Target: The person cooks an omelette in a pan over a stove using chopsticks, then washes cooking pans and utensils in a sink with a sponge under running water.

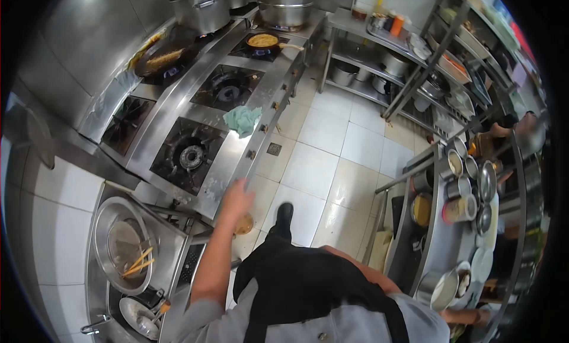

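Note:
My left hand (pixel 238 199) is over the front edge of the steel stove (pixel 237 159), near its lower corner. It is blurred, and whether its fingers hold anything is unclear. A crumpled green cloth (pixel 242 120) lies on the stove farther up, apart from my hand. My right forearm (pixel 361 266) shows beside the black apron (pixel 314 278), but the right hand itself is hidden. A small pan (pixel 263 41) with yellow food sits over a flame at the stove's far end. At the back left, a wok (pixel 163 57) holds browned food over another flame.
Large pots (pixel 201 11) stand at the back. A sink (pixel 101 289) at lower left holds a steel basin (pixel 104 245) with wooden sticks. On the right, a shelf (pixel 438 224) carries metal containers. Another person's hand (pixel 527 126) and an arm (pixel 462 316) show beyond and beside it.

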`<state>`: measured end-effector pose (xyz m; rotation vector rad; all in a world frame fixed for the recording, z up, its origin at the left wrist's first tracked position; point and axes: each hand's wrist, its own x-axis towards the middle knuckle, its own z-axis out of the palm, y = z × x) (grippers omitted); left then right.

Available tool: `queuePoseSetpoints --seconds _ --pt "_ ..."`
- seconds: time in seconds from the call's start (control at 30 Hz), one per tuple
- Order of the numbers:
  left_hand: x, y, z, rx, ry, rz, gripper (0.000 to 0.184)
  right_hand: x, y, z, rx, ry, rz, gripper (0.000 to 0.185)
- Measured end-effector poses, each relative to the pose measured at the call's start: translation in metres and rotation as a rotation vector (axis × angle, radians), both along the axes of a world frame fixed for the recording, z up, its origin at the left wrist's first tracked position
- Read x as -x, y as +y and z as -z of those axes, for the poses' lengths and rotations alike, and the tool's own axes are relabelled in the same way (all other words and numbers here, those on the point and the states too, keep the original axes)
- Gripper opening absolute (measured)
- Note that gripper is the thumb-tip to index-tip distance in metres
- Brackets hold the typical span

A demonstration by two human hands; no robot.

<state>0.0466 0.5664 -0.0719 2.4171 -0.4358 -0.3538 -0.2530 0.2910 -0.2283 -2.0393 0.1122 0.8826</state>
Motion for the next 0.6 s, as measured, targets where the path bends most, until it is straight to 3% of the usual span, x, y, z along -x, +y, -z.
queuePoseSetpoints --seconds 0.07,0.13,0.27,0.37,0.43,0.47,0.53,0.57,0.6 --pt "-0.082 -0.05 -0.004 0.019 -0.157 -0.149 0.056 -0.007 -0.03 0.002 0.051 0.069 0.067 0.033" --pt "-0.164 -0.092 0.027 -0.04 -0.589 -0.346 0.053 -0.017 -0.067 0.008 0.122 0.137 0.169 0.033" --pt "-0.278 -0.145 0.067 -0.136 -0.488 -0.295 0.046 -0.032 -0.145 0.012 0.257 0.252 0.403 0.033" --pt "-0.349 -0.168 0.03 0.045 -0.547 -0.349 0.042 -0.025 -0.197 0.026 0.29 0.243 0.521 0.032" --pt "-0.408 -0.193 0.007 0.018 -0.488 -0.466 0.039 -0.008 -0.235 0.062 0.289 0.152 0.548 0.032" --pt "-0.436 -0.207 0.008 -0.027 -0.443 -0.522 0.038 -0.042 -0.239 0.007 0.334 0.227 0.615 0.031" --pt "-0.462 -0.263 0.035 0.21 -0.035 -0.286 0.042 -0.111 -0.239 -0.07 0.371 0.319 0.77 0.03" --pt "-0.454 -0.291 0.051 0.216 -0.195 0.002 0.044 -0.144 -0.242 -0.097 0.383 0.312 0.779 0.029" --pt "-0.427 -0.318 0.024 0.206 -0.012 0.077 0.044 -0.167 -0.257 -0.1 0.38 0.322 0.756 0.029"
